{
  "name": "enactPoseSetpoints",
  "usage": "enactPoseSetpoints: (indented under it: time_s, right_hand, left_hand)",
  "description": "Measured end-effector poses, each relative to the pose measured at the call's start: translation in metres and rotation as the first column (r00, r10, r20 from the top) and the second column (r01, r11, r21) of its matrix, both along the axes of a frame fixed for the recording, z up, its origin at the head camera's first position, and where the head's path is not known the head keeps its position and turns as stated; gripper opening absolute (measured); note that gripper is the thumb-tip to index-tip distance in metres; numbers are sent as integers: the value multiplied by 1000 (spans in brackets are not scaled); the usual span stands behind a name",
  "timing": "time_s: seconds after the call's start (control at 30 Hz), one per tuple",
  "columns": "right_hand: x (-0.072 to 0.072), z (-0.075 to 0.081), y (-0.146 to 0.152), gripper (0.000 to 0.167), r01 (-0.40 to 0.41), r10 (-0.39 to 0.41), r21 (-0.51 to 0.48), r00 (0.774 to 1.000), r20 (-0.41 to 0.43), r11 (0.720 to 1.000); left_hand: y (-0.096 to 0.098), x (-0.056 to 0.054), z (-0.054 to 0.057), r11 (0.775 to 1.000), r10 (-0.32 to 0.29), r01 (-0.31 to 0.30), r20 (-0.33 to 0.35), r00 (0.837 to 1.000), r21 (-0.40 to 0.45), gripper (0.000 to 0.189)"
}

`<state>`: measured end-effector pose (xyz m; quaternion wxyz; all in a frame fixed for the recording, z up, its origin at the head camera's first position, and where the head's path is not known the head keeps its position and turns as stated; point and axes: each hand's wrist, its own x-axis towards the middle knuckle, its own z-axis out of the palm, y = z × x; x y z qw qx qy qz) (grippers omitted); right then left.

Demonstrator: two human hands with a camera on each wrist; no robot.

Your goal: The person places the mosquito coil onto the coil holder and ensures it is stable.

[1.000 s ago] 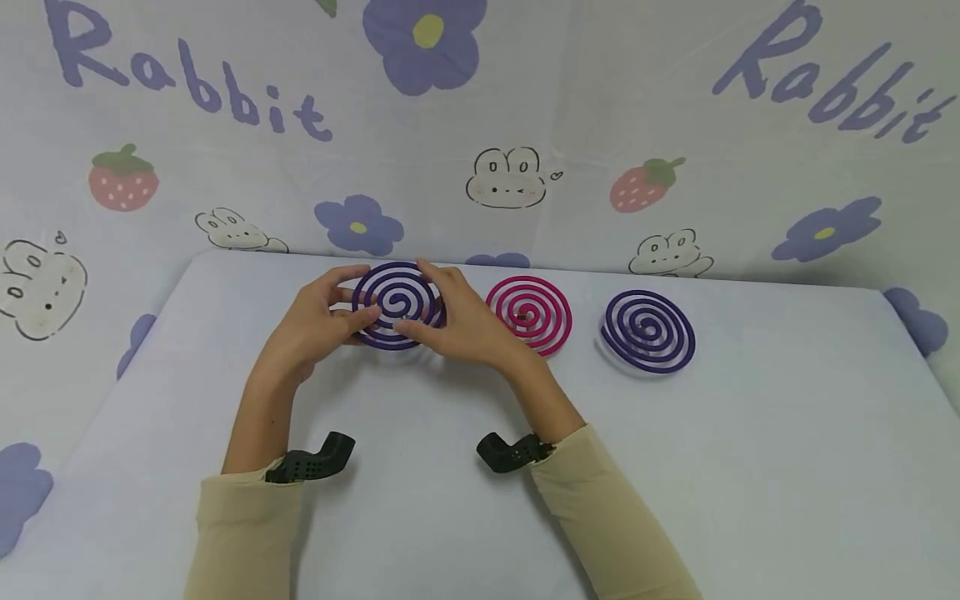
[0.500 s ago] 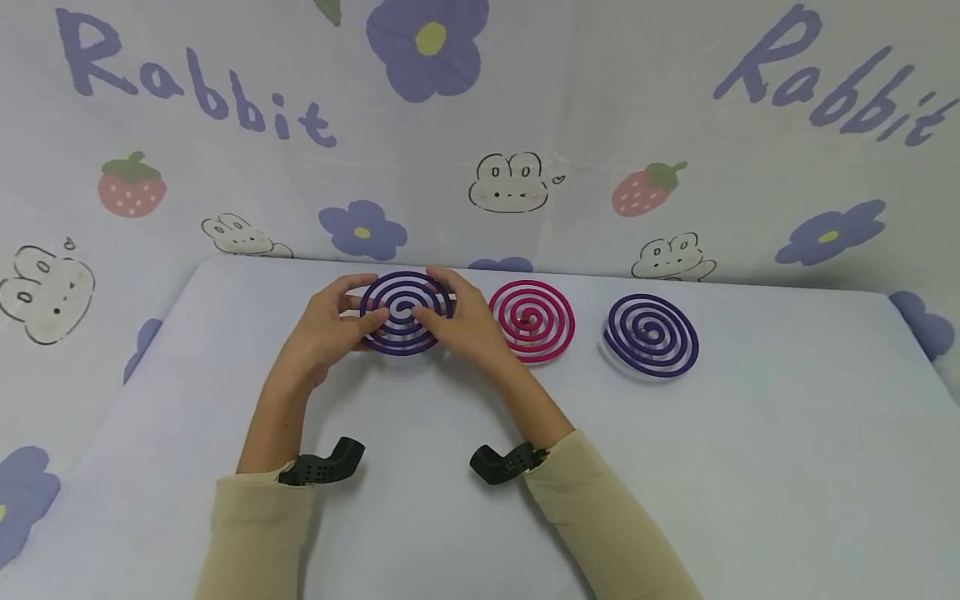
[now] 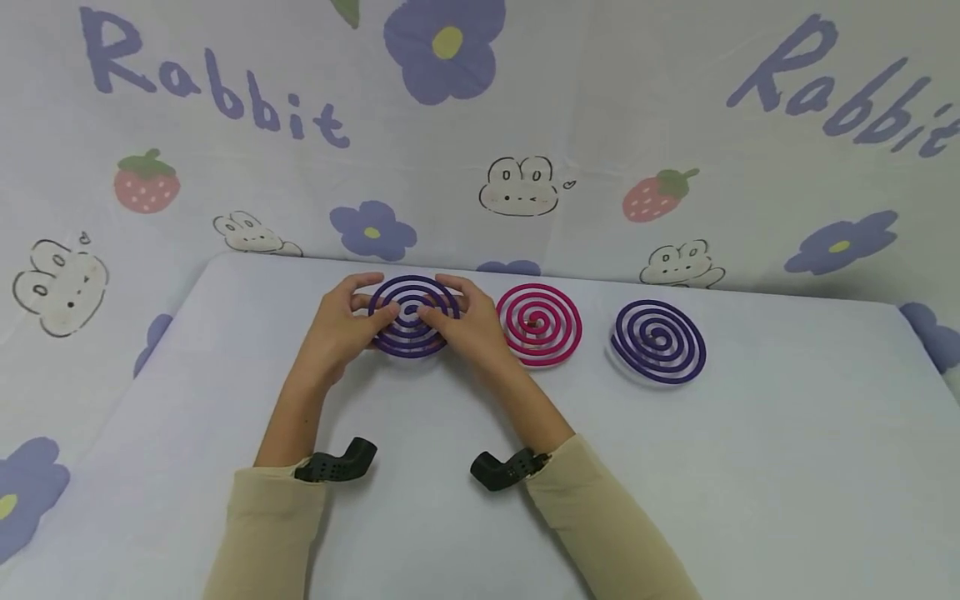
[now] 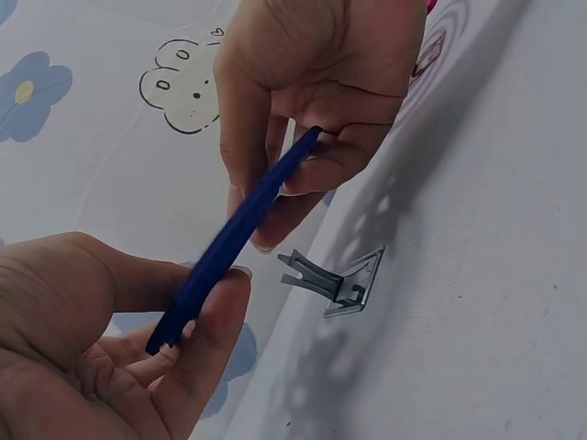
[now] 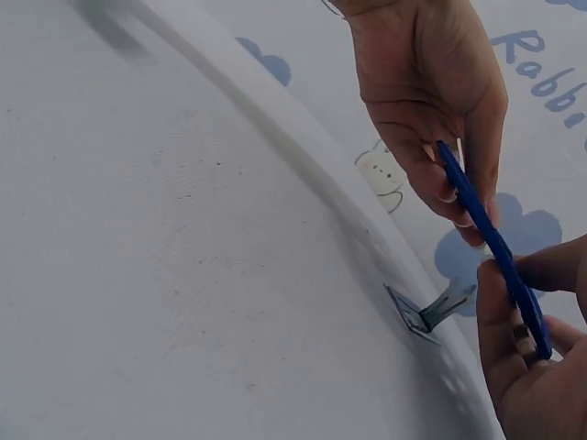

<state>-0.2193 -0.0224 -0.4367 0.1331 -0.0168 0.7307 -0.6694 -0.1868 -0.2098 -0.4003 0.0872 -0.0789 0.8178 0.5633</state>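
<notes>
A dark purple mosquito coil (image 3: 412, 312) is held nearly flat above the white table between my two hands. My left hand (image 3: 343, 329) pinches its left edge, thumb on top and fingers beneath. On the opposite edge, my right hand (image 3: 474, 327) grips it the same way. The wrist views show the coil (image 4: 225, 247) edge-on and blue-looking. Below it on the table stands a small metal coil stand (image 4: 347, 282) with a forked upright prong, apart from the coil. In the head view, the coil and hands hide this stand.
A pink mosquito coil (image 3: 538, 338) sits raised on a stand just right of my right hand. Farther right is another purple coil (image 3: 658, 340), slightly tilted. The white table (image 3: 787, 433) ends at a printed cloth backdrop (image 3: 585, 100).
My right thumb has slid inward over the coil toward its centre, and my left thumb also lies farther in. The view has shifted slightly; the other two coils stay in place.
</notes>
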Motion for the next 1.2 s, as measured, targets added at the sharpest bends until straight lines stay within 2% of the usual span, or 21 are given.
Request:
enactPoseSetpoints:
  time_s: [0.27,0.43,0.8,1.0,1.2]
  right_hand:
    - [1,2,-9,55,23,-24,-27,999,-27,999]
    - [0,2,-9,54,62,-63,-16,997,-37,998]
    - [3,-2,-5,56,32,-30,41,998,-53,999]
    - [2,-4,-4,55,47,-44,41,997,-60,998]
    - [4,-6,-3,55,48,-45,62,998,-53,997]
  left_hand:
    - [-5,1,-4,999,-3,3,5,1000,-48,60]
    - [-3,-2,-6,1000,-3,3,2,1000,-24,61]
    - [6,-5,-13,1000,15,-15,7,1000,-28,59]
    - [10,-6,-13,999,15,-15,-17,1000,-30,58]
    - [12,-6,-16,999,17,-17,-10,1000,-29,57]
